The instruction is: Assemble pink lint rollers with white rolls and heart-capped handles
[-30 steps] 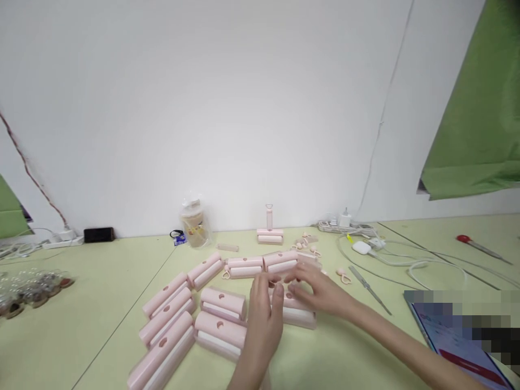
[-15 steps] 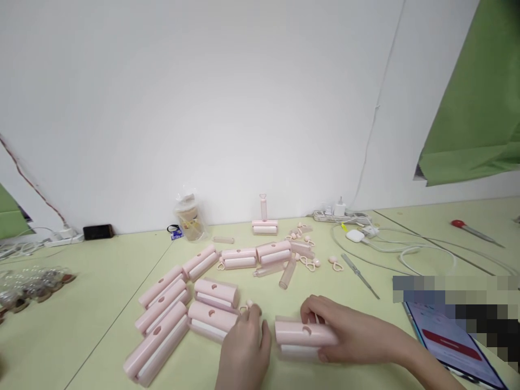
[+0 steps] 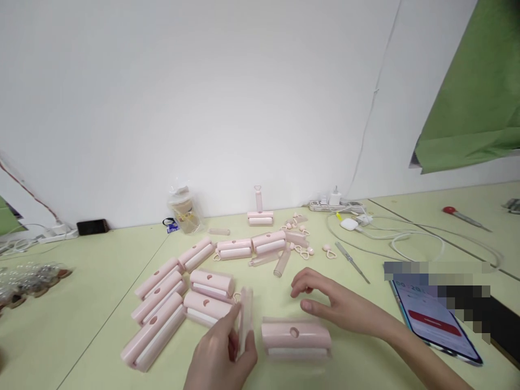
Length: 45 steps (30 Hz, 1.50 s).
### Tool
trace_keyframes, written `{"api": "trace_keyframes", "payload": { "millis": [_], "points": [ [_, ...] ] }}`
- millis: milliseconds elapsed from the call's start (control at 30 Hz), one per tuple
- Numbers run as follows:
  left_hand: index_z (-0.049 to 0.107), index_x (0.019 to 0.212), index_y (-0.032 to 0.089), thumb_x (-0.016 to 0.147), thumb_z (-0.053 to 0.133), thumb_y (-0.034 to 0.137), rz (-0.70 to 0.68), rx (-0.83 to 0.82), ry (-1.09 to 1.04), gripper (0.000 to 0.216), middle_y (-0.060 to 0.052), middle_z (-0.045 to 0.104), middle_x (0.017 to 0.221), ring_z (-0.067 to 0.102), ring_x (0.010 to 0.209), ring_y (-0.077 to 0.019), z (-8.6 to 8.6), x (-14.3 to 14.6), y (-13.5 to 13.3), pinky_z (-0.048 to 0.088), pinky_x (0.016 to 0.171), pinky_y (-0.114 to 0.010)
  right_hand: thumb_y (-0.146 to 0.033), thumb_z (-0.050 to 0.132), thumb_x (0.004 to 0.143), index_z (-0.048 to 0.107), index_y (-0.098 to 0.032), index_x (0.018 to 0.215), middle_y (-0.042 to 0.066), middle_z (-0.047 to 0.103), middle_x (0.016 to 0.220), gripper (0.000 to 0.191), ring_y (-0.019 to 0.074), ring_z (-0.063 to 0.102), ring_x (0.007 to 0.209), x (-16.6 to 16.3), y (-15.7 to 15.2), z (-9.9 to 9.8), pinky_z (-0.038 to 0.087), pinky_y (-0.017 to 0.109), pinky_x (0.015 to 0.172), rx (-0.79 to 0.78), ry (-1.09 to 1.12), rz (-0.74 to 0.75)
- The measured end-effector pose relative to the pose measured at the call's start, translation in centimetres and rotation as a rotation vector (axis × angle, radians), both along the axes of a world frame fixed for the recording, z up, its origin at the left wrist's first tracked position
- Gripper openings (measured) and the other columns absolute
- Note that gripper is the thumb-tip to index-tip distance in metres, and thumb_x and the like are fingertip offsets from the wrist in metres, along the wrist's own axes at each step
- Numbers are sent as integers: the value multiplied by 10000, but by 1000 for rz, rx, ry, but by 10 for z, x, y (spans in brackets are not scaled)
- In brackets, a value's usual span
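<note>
— At the near edge of the worktop [image 3: 101, 260], what?
— One pink case [image 3: 296, 337], lying flat on its side, round hole facing up, white strip along the near edge. Just left of it, a pale see-through tube [image 3: 245, 317], held upright and apart from the case.
— Held how?
— Pinched in the left hand [image 3: 219, 357], thumb and fingers closed tight around the lower half. Wrist coming in from the bottom edge, palm turned to the right.
— And on the other side?
— Right hand [image 3: 339, 307] just behind the case, hovering low, palm down, forearm stretching in from the lower right. Fingers [image 3: 303, 279] spread and slightly curled, gripping nothing. No contact with the case, as far as can be told.
— How much done, by the look of it?
— Little, at a guess. At the back, by the wall, a single roller [image 3: 259, 212] standing with a handle already fitted. Left of the hands, a cluster of other pink cases [image 3: 209, 283], all lying without handles. Between cluster and wall, loose tubes [image 3: 281, 262] and small heart-shaped rings [image 3: 327, 251], unattached. Held tube and near case not yet joined.
— Anything else close by?
— Tweezers [image 3: 352, 262] beyond the right hand. Further right, a phone [image 3: 433, 319], screen lit, partly blurred out.
</note>
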<state>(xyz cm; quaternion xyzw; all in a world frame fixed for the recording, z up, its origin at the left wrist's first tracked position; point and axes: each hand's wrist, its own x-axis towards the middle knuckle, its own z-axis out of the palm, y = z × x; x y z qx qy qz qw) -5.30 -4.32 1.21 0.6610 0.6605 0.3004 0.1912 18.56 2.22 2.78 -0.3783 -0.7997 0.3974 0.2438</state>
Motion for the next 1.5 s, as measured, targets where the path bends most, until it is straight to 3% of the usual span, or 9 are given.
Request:
{"api": "trace_keyframes", "payload": {
  "millis": [133, 200, 300, 400, 533, 767, 1033, 1233, 1500],
  "points": [
    [556, 1128, 228, 752, 541, 313, -351, 91, -248, 386, 10, 564, 659, 521, 566, -136, 24, 28, 10, 437, 562, -229, -566, 474, 799, 527, -232, 1098, 52, 576, 949, 451, 191, 562, 832, -21, -5, -10, 462, 333, 754, -136, 290, 49],
    [526, 1093, 217, 732, 578, 277, -448, 87, -297, 370, 14, 569, 688, 543, 615, -134, 24, 40, 20, 448, 597, -224, -589, 502, 767, 545, -207, 998, 21, 575, 802, 448, 162, 568, 680, -30, -7, -14, 476, 296, 625, -229, 414, -8],
    [471, 1018, 208, 600, 699, 270, -455, 16, -295, 480, -18, 582, 887, 562, 822, -175, 12, 42, 33, 453, 724, -262, -532, 536, 775, 517, -188, 774, -20, 509, 665, 345, 111, 510, 535, -32, -4, -16, 449, 250, 516, -217, 465, -180],
    [482, 998, 214, 484, 771, 274, -473, -115, -248, 593, -46, 543, 1045, 526, 947, -225, -7, 33, 40, 440, 783, -308, -513, 533, 782, 476, -190, 720, -26, 485, 647, 334, 104, 487, 514, -28, 0, -16, 434, 238, 477, -183, 433, -251],
    [564, 898, 203, 633, 683, 227, -593, -88, -310, 291, -22, 579, 952, 538, 916, -190, -30, 28, 43, 418, 809, -289, -441, 523, 811, 489, -198, 735, -24, 489, 646, 258, 125, 502, 576, -26, -4, -14, 433, 249, 528, -145, 298, -198],
    [580, 858, 180, 656, 665, 199, -594, -54, -361, 220, -14, 590, 871, 553, 835, -174, -38, 35, 44, 423, 737, -268, -294, 514, 836, 499, -208, 777, -20, 538, 681, 105, 125, 528, 635, -28, -15, -10, 425, 228, 579, -30, 150, -86],
    [589, 842, 168, 650, 670, 203, -605, -30, -310, 211, -12, 569, 824, 542, 801, -178, -39, 36, 47, 414, 690, -255, -211, 561, 747, 513, -198, 696, -20, 506, 662, 71, 114, 487, 576, -36, -16, -8, 395, 214, 515, 139, 39, -129],
    [578, 1012, 199, 639, 661, 170, -634, -37, -345, 384, -19, 574, 889, 547, 825, -181, -36, 36, 46, 425, 726, -259, -147, 504, 748, 566, -202, 809, -3, 565, 737, 103, 132, 511, 659, -39, -16, 1, 423, 233, 608, -7, 28, -84],
    [597, 767, 171, 600, 654, 131, -584, -28, -358, 181, 1, 530, 775, 540, 764, -162, -41, 38, 46, 415, 665, -230, -44, 462, 678, 535, -196, 726, -37, 477, 688, 175, 104, 439, 617, -41, -22, -3, 359, 199, 534, -218, 93, -51]
  ]
}}
